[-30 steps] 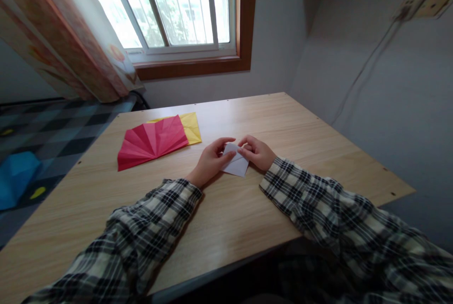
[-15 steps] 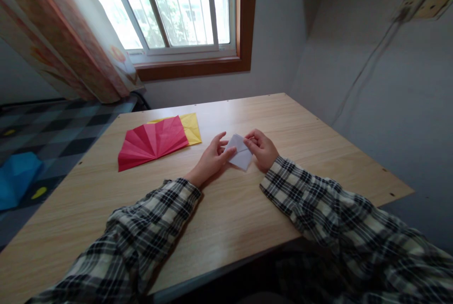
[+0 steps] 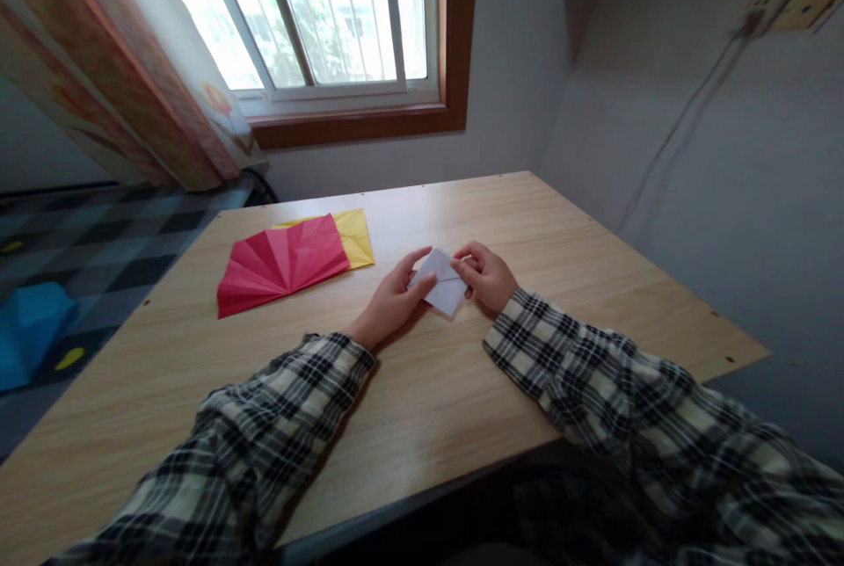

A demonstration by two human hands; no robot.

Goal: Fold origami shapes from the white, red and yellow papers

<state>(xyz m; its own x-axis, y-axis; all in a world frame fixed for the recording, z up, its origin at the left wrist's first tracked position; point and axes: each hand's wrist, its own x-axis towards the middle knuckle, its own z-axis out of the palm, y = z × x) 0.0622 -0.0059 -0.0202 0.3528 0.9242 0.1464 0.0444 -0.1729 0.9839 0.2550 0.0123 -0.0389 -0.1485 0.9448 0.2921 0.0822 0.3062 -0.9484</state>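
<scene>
- Lying on the wooden tabletop [image 3: 428, 390], to the left of the hands and well apart from them, is a creased red paper sheet [image 3: 283, 265]; it is overlapping a yellow paper sheet [image 3: 354, 236] whose far right part is showing.
- Nothing is standing between the hands and these sheets.
- No brand, label or readable writing is showing on any paper.
- Left hand [image 3: 390, 302] is pinching the left edge of the white folded paper [image 3: 440, 281], thumb on top, fingers curled underneath.
- Right hand [image 3: 486, 276] is gripping the paper's right edge, fingers pressed together on it.
- White folded paper is being held between both hands, tilted, near the middle of the tabletop.
</scene>
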